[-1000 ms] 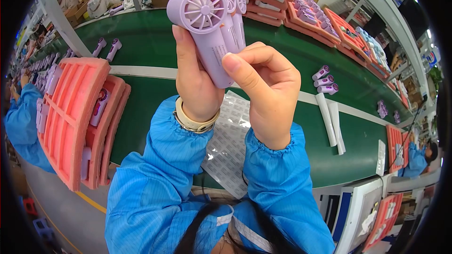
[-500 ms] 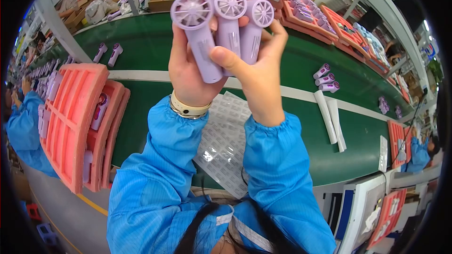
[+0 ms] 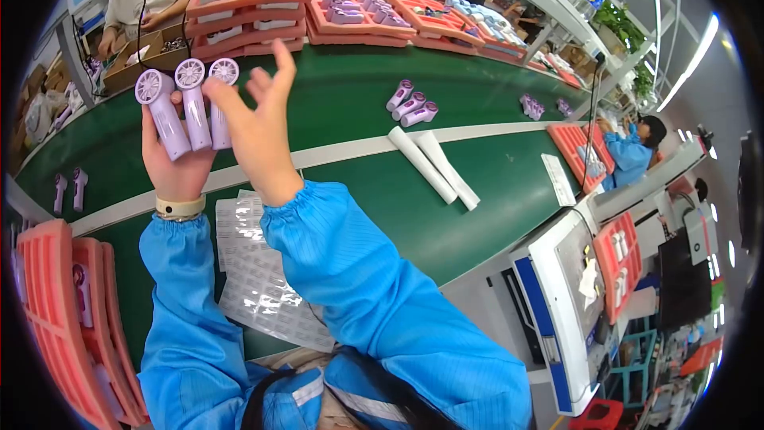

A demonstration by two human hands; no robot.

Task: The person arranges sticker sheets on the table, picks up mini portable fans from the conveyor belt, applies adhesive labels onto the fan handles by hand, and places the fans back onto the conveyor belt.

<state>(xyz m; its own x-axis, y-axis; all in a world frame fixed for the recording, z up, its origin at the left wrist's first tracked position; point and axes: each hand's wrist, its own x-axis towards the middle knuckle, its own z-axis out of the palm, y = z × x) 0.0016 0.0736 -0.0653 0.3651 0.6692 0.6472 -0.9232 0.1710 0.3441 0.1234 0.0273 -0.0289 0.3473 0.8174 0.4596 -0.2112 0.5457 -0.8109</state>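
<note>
Three lilac handheld fans stand side by side in my left hand, heads up, with its palm behind their handles. My right hand is raised just right of the fans, its fingers spread and its thumb near the rightmost fan head; nothing shows in its grasp. Below the hands lie sheets of clear labels on the green work surface. Three more lilac fans lie together on the green belt to the right, beside two rolled white strips.
Pink foam trays are stacked at the lower left. More trays of fans line the belt's far side. A co-worker in blue is at the right, another person across the belt. A white-and-blue machine stands lower right.
The view has swung right. My right hand has come away from the fans and opened, while the three fans, fanned apart since the earliest frame, remain in my left hand.
</note>
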